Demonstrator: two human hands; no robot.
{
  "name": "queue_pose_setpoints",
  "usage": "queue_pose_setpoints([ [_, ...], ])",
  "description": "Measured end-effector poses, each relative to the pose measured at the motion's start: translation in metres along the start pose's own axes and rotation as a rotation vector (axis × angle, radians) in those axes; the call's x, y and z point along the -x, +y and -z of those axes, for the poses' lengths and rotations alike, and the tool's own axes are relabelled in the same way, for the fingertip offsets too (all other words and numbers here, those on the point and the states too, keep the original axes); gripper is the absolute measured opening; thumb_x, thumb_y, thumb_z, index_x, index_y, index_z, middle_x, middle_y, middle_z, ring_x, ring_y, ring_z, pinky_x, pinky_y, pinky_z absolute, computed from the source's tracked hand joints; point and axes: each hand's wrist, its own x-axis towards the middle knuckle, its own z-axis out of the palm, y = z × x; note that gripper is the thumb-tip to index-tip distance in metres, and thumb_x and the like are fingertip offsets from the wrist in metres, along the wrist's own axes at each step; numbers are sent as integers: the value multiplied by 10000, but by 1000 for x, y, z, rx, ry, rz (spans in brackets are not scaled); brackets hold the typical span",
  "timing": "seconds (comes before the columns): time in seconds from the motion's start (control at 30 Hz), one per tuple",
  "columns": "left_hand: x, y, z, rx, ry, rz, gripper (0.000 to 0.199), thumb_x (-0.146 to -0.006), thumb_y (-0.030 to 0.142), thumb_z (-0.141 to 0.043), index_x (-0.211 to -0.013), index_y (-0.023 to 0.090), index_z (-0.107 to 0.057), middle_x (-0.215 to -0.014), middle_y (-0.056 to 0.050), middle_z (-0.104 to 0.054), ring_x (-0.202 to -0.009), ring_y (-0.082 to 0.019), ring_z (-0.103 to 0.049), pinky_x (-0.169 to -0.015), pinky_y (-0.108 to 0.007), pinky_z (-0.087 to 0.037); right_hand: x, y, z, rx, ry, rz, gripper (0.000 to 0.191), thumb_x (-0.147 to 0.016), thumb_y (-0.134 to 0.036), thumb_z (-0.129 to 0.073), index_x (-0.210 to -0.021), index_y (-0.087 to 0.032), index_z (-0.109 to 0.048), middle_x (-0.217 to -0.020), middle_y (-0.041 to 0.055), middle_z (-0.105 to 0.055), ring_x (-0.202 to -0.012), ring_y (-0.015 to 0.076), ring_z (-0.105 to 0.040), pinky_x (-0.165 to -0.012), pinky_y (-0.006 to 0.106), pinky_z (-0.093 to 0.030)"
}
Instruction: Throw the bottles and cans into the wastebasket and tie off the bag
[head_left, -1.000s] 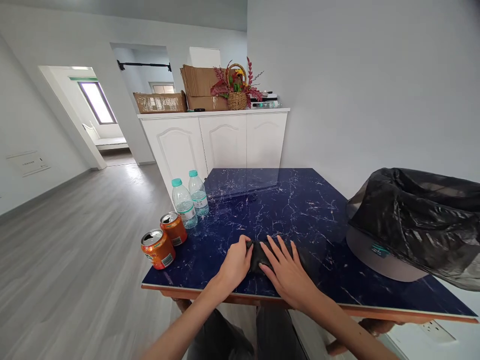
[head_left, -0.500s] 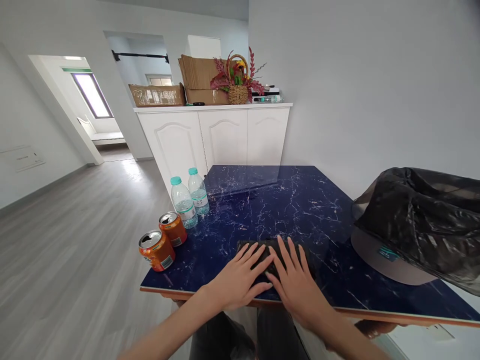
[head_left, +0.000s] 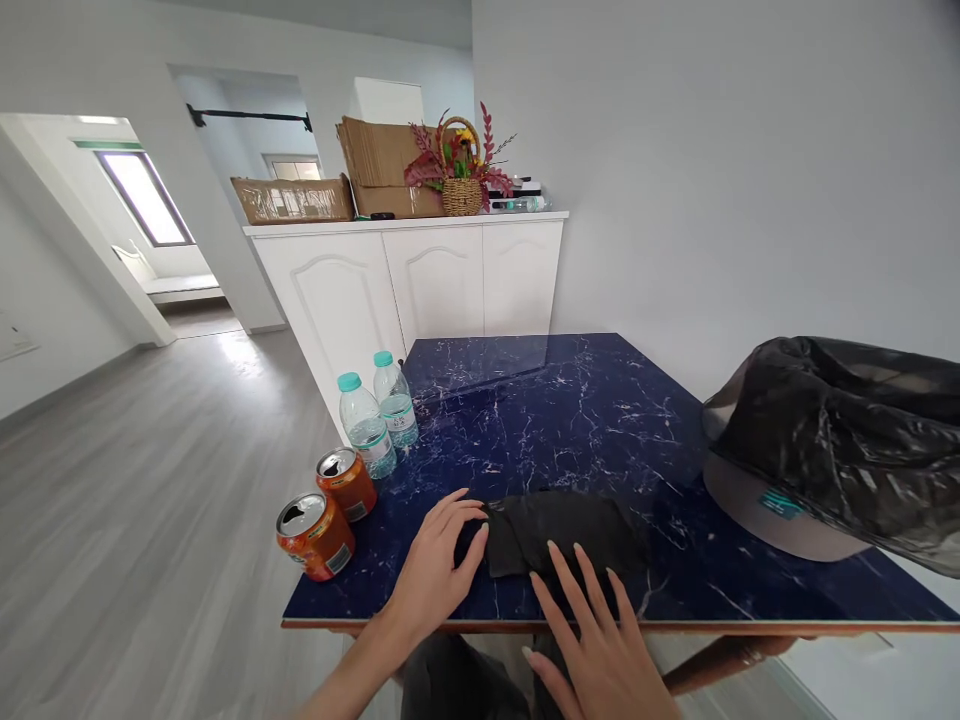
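Head view. A folded black sheet (head_left: 566, 530) lies flat near the front edge of a blue marbled table (head_left: 562, 420), directly before the wearer, a position that puts it within easy reach of both hands. The left hand (head_left: 431, 565) is half curled, thumb and fingertips at the sheet's left end, probably to steady that side; whether it pinches the material cannot be told. The right hand (head_left: 604, 650) is spread, gripping nothing, its fingertips at the near edge, a posture suited to light flattening. Two orange cans (head_left: 346, 487) and two capped bottles (head_left: 367, 432) stand upright along the left side, apart from the sheet. At right, a black liner (head_left: 840, 430) drapes over a grey bin (head_left: 746, 492), which holds it up.
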Motion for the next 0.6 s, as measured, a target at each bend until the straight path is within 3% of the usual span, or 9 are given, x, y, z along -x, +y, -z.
queue_pose_setpoints([
  [0.13, 4, -5, 2, 60, 132, 125, 177, -1052, 327, -534, -1083, 248, -690, -1166, -76, -748, -1178, -261, -691, -1034, -471, -570, -4, 3, -7, 19, -41, -15, 837, -1015, -681, -446, -1710, -375, -92, -1749, 73, -227, -1544, 516, -301, -1093, 790, -441],
  [0.23, 8, -6, 7, 86, 169, 209, 199, -1045, 364, -535, -1030, 249, -697, -1050, -69, -755, -1014, -253, -717, -916, -427, -596, -18, 10, -2, 19, -64, -33, 828, -1042, -651, -422, -1712, -343, -45, -1758, 63, -188, -1567, 474, -279, -1153, 753, -407],
  [0.33, 9, -6, 8, 92, 158, 223, 197, -1039, 372, -542, -1016, 252, -696, -1022, -64, -753, -988, -255, -714, -902, -420, -589, -36, 19, 5, 21, -94, -91, 792, -1065, -627, -389, -1713, -304, -67, -1755, 62, -199, -1587, 428, -258, -1211, 729, -348],
  [0.43, 8, -6, 8, 83, 140, 198, 183, -1031, 358, -547, -1008, 256, -697, -1019, -64, -751, -993, -266, -715, -906, -432, -588, -54, 33, 9, 5, -147, -156, 743, -1078, -637, -326, -1702, -250, -208, -1749, 60, -229, -1608, 382, -218, -1266, 678, -285],
  [0.6, 6, -7, 9, 64, 116, 166, 163, -1015, 357, -565, -1028, 270, -702, -1027, -69, -760, -983, -285, -727, -901, -451, -599, -81, 78, 8, -48, -241, -250, 759, -1074, -680, -226, -1678, -228, -304, -1750, 53, -241, -1625, 323, -183, -1302, 610, -222],
])
